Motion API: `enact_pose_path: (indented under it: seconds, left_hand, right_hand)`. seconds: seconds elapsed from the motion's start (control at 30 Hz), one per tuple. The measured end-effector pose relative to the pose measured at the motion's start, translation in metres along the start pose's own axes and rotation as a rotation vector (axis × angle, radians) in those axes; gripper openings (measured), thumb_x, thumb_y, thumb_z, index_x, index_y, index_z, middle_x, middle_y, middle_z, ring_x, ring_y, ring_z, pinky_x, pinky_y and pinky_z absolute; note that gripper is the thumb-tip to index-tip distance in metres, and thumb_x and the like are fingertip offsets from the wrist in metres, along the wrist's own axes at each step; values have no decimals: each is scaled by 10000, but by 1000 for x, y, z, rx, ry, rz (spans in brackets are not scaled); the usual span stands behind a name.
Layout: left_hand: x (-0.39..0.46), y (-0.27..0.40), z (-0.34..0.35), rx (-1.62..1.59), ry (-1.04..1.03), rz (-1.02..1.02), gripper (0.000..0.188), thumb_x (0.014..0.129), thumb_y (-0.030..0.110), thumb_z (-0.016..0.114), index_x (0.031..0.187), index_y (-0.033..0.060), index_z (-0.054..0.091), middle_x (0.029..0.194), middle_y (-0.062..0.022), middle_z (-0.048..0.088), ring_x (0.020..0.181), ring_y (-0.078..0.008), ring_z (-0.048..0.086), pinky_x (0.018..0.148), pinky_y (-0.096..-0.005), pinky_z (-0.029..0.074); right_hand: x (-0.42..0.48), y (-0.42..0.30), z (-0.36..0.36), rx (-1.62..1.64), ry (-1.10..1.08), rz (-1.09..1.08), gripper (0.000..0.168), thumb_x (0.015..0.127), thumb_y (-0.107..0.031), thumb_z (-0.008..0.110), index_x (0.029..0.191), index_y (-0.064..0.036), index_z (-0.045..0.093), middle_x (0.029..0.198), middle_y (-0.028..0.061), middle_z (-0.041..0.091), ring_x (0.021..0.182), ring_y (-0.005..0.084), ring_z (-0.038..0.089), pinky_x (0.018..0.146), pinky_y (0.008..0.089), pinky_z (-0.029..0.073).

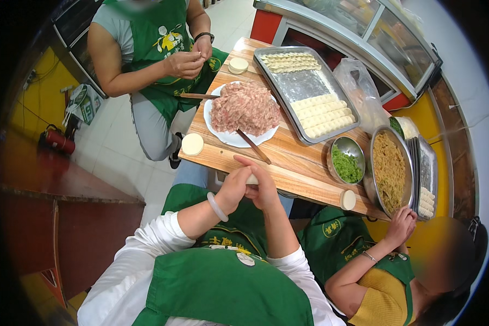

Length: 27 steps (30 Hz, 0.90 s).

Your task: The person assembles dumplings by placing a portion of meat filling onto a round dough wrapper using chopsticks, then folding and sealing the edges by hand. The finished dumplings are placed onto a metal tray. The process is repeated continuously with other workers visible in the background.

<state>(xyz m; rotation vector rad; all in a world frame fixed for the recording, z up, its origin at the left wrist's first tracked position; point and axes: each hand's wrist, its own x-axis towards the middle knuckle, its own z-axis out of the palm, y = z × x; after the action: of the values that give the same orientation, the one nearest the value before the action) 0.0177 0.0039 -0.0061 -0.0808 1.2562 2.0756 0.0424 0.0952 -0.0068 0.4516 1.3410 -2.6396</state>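
My left hand point(234, 191), with a pale bangle at its wrist, and my right hand point(265, 189) meet at the table's near edge. Both close around a small pale dumpling point(252, 179), mostly hidden by the fingers. Just beyond them, a white plate point(232, 139) bears a mound of minced meat point(244, 106); a wooden stick point(254, 147) leans from its near side and another wooden stick point(199, 96) from its left. A stack of round dough wrappers point(192, 144) lies at the table's left corner. Behind the plate, to the right, a metal tray point(293, 85) holds rows of dumplings point(322, 115).
A bowl of chopped greens point(347, 165) and a large metal bowl of filling point(389, 171) stand right, near more wrappers point(347, 200) and stacked trays point(426, 163). One co-worker's hands point(191, 61) are across the table's left side; another's hand point(401, 222) is at the right.
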Motion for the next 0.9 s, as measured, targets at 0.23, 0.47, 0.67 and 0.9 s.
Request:
enact_pose_path:
  seconds: [0.23,0.47,0.67,0.9]
  left_hand:
    - [-2,-1,13,572,-12,936,262,820,138,336,731,-8,534,880,-129,463,834,-246,443,784,-338,361]
    - [-4,5,10,477,-110,771,267,820,199,371,832,6,556,877,-118,442,819,-239,437,747,-321,363]
    - [-6,32,1,745,-189,824,354,797,259,465,1086,56,491,984,-76,459,903,-204,460,795,-310,345]
    - [4,32,-13,798,-65,593,205,853,223,480,850,37,566,693,-44,532,654,-175,509,645,-281,394]
  right_hand:
    - [-4,11,14,-35,62,-519,208,790,-192,416,811,-10,515,835,66,524,758,138,482,713,224,374]
    - [-2,14,14,-311,237,-624,304,824,-281,370,899,-22,510,899,70,532,794,137,474,728,242,375]
    - [-15,-18,10,-178,10,-373,430,918,-382,320,1075,-22,496,899,9,533,752,78,476,628,207,376]
    - [-13,-13,9,-201,161,-460,371,931,-302,331,1033,-11,537,763,-2,535,577,55,430,520,159,329]
